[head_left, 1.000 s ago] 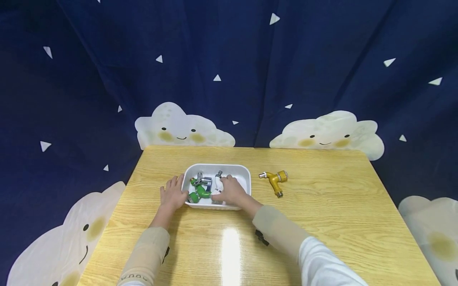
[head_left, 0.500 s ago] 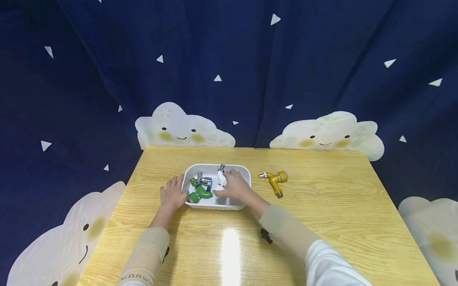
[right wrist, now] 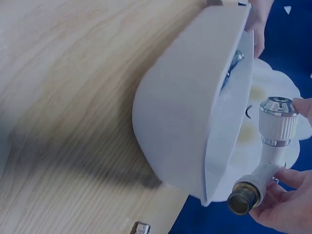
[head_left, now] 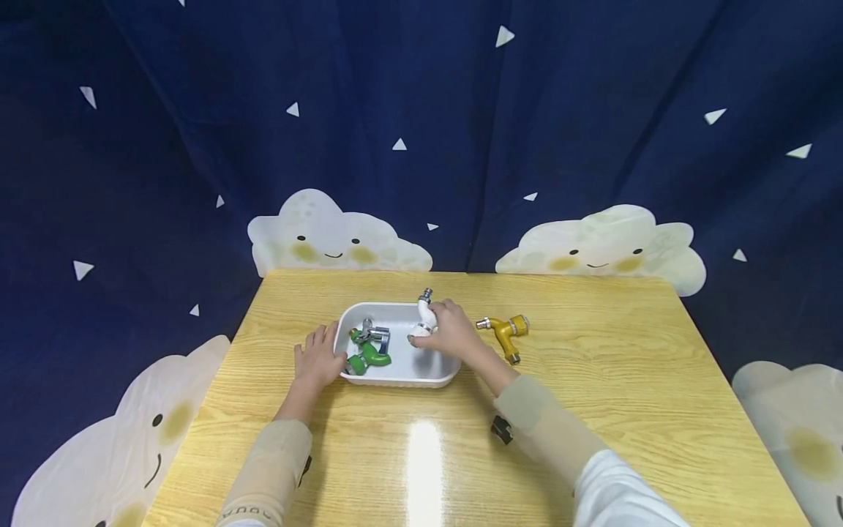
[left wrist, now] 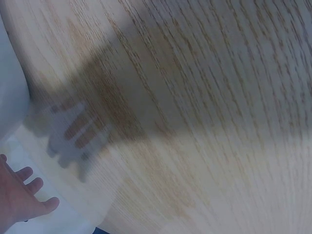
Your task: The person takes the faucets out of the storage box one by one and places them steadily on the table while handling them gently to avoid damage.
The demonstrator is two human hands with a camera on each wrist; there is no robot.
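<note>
A white faucet (right wrist: 278,126) with a ribbed knob and metal ends is gripped by my right hand (head_left: 456,333), raised over the right side of the white tray (head_left: 402,381). In the right wrist view the thumb and fingers pinch it at the knob and body. My left hand (head_left: 319,357) rests against the tray's left rim, fingers extended. Inside the tray, on the left, lie a green faucet (head_left: 370,356) and a chrome faucet (head_left: 375,334), close together. A small green and orange part shows beside them.
A yellow faucet (head_left: 506,337) lies on the wooden table (head_left: 612,380) just right of the tray and my right hand. A dark blue curtain (head_left: 461,132) with clouds hangs behind the table's far edge.
My right hand has lifted the white faucet up from the tray floor and carried it rightward and away from me. The left hand stays at the tray's rim.
</note>
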